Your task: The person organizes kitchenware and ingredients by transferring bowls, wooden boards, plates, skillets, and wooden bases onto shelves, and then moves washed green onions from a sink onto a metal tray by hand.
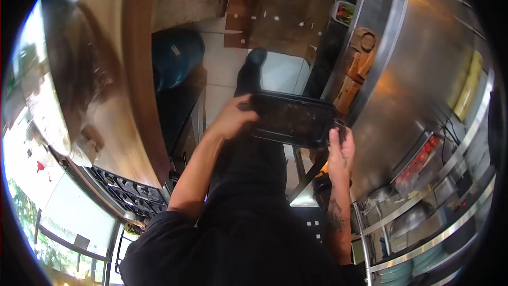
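Note:
A dark rectangular baking tray [293,119] with a raised rim hangs in front of my body, above the floor. My left hand [235,116] grips its left end, thumb over the rim. At the opposite end my right hand [340,143] holds the tray by its corner, fingers wrapped around the edge. The inside of the tray looks dark with some brownish patches, too blurred to make out. Below it my dark trousers and one shoe [256,57] show.
A stainless steel counter [418,37] runs along the right, with wooden boards [349,92] on a shelf beneath and a tray of red items [420,159]. On the left are a wooden worktop [140,74], a blue gas cylinder [177,58] and a stove [124,193].

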Motion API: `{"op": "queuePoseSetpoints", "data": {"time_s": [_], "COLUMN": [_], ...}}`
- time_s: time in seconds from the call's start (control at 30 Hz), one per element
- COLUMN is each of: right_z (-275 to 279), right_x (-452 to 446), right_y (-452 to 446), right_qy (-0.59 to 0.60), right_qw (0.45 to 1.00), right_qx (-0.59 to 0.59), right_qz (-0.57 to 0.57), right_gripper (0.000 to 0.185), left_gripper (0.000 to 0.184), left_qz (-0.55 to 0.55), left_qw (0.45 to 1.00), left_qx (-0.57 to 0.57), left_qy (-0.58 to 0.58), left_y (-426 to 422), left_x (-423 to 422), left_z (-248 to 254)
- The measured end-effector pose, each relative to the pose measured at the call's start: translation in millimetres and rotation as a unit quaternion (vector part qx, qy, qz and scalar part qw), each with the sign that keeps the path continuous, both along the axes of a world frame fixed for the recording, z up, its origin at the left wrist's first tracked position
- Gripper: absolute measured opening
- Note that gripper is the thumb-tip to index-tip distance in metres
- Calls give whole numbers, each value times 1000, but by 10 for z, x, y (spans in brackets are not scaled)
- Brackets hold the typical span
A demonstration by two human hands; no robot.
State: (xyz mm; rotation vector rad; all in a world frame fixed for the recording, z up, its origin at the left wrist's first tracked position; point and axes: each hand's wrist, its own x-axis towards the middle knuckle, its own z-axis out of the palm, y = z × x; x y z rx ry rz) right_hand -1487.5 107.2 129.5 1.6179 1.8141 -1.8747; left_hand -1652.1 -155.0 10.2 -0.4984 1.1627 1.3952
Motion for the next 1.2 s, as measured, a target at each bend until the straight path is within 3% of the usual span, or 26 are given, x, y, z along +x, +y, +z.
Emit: {"op": "queuePoseSetpoints", "data": {"time_s": [0.07, 0.1, 0.13, 0.17, 0.23, 0.3, 0.4, 0.47, 0.5, 0.6, 0.7, 0.77, 0.87, 0.97, 1.1, 1.2], "right_z": [-190, -228, -264, -294, -360, -389, -743, -842, -897, -929, -975, -1022, -992, -1020, -1100, -1130], "right_x": [-375, -418, -395, -348, -205, -429, -386, -292, -258, -256, -192, -117, -55, -3, 45, 65], "right_y": [-85, 22, 187, 361, 773, 1008, 1049, 1112, 1116, 1077, 1083, 1112, 1155, 1154, 1238, 1294], "right_qy": [28, 11, 1, -6, -1, -85, -113, -100, -85, -74, -63, 9, -8, -14, -11, 22], "right_qw": [999, 999, 975, 901, 905, 841, 803, 805, 807, 814, 808, 832, 764, 754, 762, 759], "right_qx": [-31, -36, 118, 262, 354, 475, 511, 511, 513, 508, 519, 500, 579, 599, 596, 587], "right_qz": [21, 21, 187, 345, 234, 246, 284, 284, 278, 270, 272, 241, 285, 268, 254, 281], "right_gripper": [27, 27, 32, 37, 42, 50, 65, 70, 76, 73, 71, 68, 64, 68, 70, 69], "left_gripper": [42, 37, 36, 34, 40, 46, 53, 59, 59, 59, 61, 58, 54, 55, 57, 56], "left_qz": [-23, 22, 46, 66, 84, 103, 37, -75, -73, -104, -207, -220, -181, -129, -181, -154], "left_qw": [994, 996, 993, 989, 982, 973, 961, 944, 942, 947, 909, 908, 916, 932, 927, 946], "left_qx": [-106, -81, -107, -133, -169, -208, -263, -286, -293, -252, -320, -325, -331, -297, -293, -259], "left_qy": [24, 0, 1, 3, 7, 17, 82, 148, 146, 169, 169, 147, 137, 166, 151, 119], "left_y": [-274, -259, -316, -377, -553, -594, -455, -375, -320, 50, 322, 414, 514, 379, 347, 389], "left_x": [-77, -217, -221, -223, -127, -60, -56, 15, 64, 323, 855, 1417, 2047, 2766, 3091, 3428], "left_z": [-293, -233, -328, -445, -872, -1195, -1696, -2010, -2133, -2348, -2553, -2711, -2542, -2744, -2853, -3164]}}
